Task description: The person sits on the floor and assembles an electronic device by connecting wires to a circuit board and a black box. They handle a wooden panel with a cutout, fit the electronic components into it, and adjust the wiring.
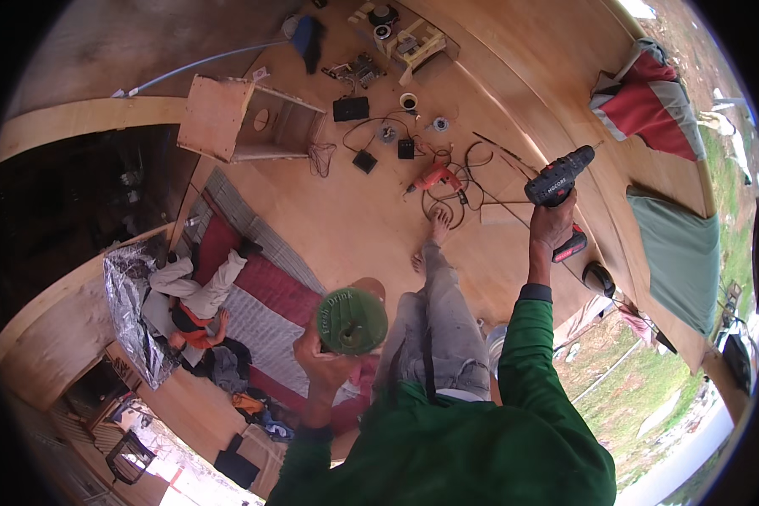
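Note:
My right hand is wrapped round the grip of a black cordless drill with a red-trimmed battery. The drill is raised, its chuck pointing up and to the right toward the wooden wall. At lower centre my left hand is closed round the side of a cup with a green lid. The lid faces up and has a small dark hole; the lid hides most of the cup. Below the drill, a red corded drill lies on the wooden floor beside my bare feet, its black cable coiled around it.
An open wooden box stands at the far left, near a blue broom. Small black boxes, wires and circuit boards lie on the floor. Another person lies on a red and grey mat. A green cloth hangs at right.

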The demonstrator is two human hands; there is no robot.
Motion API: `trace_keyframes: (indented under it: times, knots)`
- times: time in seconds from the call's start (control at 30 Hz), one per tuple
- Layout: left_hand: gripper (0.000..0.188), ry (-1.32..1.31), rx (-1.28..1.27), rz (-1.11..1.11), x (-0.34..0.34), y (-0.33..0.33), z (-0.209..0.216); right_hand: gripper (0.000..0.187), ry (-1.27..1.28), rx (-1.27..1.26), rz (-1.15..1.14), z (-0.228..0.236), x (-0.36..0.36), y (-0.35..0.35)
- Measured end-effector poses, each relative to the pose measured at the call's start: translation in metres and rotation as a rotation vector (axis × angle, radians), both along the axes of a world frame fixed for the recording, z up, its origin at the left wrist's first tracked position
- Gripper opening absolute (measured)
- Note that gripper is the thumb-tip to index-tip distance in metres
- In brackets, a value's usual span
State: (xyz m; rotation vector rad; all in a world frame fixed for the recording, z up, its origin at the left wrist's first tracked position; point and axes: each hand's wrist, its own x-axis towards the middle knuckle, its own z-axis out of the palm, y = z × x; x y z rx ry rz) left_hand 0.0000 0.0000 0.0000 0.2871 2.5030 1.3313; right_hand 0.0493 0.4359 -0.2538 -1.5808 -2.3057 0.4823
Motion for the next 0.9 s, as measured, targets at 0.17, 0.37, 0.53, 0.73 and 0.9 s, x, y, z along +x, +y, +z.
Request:
trace_keyframes:
  times: [0.17,0.37,0.53,0.73,0.9]
  knots:
    - [0.090,0.024,0.009,-0.079,-0.032,0.025,-0.018,0.073,-0.017,0.070,-0.028,-0.038,-0.042,0.008]
    - [0.088,-0.016,-0.035,-0.112,-0.061,0.044,-0.025,0.069,-0.127,-0.005,-0.106,-0.056,-0.086,0.028]
    - [0.084,-0.050,-0.043,-0.151,-0.085,0.046,-0.041,0.066,-0.141,-0.078,-0.123,-0.067,-0.124,0.044]
    - [0.082,-0.072,-0.067,-0.208,-0.112,0.032,-0.058,0.061,-0.143,0.005,-0.083,-0.086,-0.145,0.054]
    - [0.083,-0.125,-0.028,-0.285,-0.162,0.020,-0.077,0.053,-0.110,0.166,-0.025,-0.103,-0.170,0.061]
